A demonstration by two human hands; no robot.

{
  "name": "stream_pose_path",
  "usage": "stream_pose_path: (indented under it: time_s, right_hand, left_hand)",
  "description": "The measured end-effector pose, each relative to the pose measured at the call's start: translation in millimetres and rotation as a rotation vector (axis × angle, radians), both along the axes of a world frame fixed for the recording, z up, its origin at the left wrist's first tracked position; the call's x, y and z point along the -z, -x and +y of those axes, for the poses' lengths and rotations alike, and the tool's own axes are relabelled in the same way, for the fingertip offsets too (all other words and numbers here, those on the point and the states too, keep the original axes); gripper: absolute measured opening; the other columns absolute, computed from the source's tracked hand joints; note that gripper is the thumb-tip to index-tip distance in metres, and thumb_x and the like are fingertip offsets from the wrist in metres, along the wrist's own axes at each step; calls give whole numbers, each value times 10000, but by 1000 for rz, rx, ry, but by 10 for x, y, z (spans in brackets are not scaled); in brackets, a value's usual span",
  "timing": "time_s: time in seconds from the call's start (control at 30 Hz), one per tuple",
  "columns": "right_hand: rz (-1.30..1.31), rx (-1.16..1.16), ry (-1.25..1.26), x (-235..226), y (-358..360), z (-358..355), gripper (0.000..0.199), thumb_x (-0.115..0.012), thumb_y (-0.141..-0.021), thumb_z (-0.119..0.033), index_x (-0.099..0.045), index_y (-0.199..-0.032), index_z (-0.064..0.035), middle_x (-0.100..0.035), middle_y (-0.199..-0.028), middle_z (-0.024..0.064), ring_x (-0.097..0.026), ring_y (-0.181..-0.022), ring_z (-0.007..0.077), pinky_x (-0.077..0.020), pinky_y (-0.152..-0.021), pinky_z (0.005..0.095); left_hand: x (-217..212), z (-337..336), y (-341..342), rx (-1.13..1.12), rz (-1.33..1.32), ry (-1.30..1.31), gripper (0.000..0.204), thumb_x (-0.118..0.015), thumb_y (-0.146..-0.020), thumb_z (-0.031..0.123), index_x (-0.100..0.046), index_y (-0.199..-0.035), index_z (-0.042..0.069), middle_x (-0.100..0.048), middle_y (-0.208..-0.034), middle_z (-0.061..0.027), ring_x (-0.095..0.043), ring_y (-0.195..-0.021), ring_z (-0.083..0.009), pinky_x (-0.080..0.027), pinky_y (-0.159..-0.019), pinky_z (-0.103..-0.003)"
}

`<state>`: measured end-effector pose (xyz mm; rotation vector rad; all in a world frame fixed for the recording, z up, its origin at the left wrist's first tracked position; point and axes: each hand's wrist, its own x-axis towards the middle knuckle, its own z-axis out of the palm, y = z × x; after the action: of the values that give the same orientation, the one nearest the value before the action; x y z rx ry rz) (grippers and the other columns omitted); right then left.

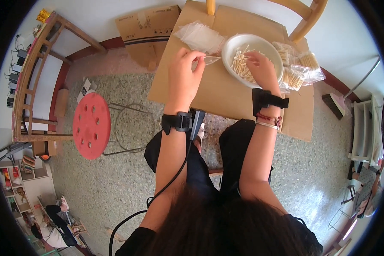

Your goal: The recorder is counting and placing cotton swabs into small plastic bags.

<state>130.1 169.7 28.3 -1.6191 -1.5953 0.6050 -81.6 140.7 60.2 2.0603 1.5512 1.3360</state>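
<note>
Left hand [185,70] hangs over the left part of a flat brown cardboard sheet [207,91], thumb and forefinger pinched on a small clear plastic bag [212,60]. Bag points right, its end just beside the left rim of a round white bowl [228,53].

Right hand [261,68] is over the bowl's right half, reaching into its opening. Fingers bent, tips narrow and close to thumb; cannot tell whether anything is between them. Thin pale sticks [240,67] lie jumbled in the bowl, most visible left of these fingers.

Far left of the bowl: flat, overlapping heap of clear plastic bags [199,37]. Right of the bowl: clear bags filled with bundled pale sticks [295,76], lying against one another near the sheet's right edge.

Both wrists carry black straps [183,122]; right also a dark red bead bracelet [269,118].

Beyond the sheet, far right, a yellowish wooden chair frame [306,13]. Far left, a brown cardboard box [151,27]. Left on the speckled floor [115,183], a red round stool with holes [91,126].
</note>
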Motion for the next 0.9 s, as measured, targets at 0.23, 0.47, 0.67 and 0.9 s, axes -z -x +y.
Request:
stream_pose_path:
  time_s: [0.23, 0.47, 0.67, 0.9]
  right_hand:
    - [-119, -138, 327, 237, -45, 75, 314, -499, -790, -174, -613, -1071, -93, -631, -875, 136, -599, -805, 218, -452, -742, 299]
    - [-95, -133, 392, 258, 3, 95, 328, -458, -743, -73, -637, -1016, -108, -611, -998, 195, -578, -960, 314, -430, -854, 362]
    - [-162, -165, 364, 203, -4, 61, 324, -494, -698, -18, -661, -963, -98, -634, -930, 174, -610, -889, 283, -463, -790, 341]
    - [43, -68, 102, 135, -72, 25, 320, -566, -657, 48, -669, -933, -75, -644, -694, 77, -623, -670, 152, -481, -623, 261]
  left_hand:
    - [266, -91, -28, 180, 326, 526, 183, -623, -766, 155, -641, -906, 39, -627, -831, -115, -597, -784, -245, -455, -706, -335]
    - [299, 5, 41, 151, 172, 435, 226, -598, -780, 182, -627, -951, 38, -630, -888, -156, -603, -838, -302, -467, -750, -369]
    - [330, 30, 59, 139, 188, 444, 224, -583, -790, 203, -624, -940, 41, -633, -871, -143, -603, -820, -302, -466, -730, -371]
    - [214, 10, 49, 96, 152, 366, 212, -574, -808, 138, -611, -961, -4, -636, -809, -126, -609, -763, -219, -464, -699, -306]
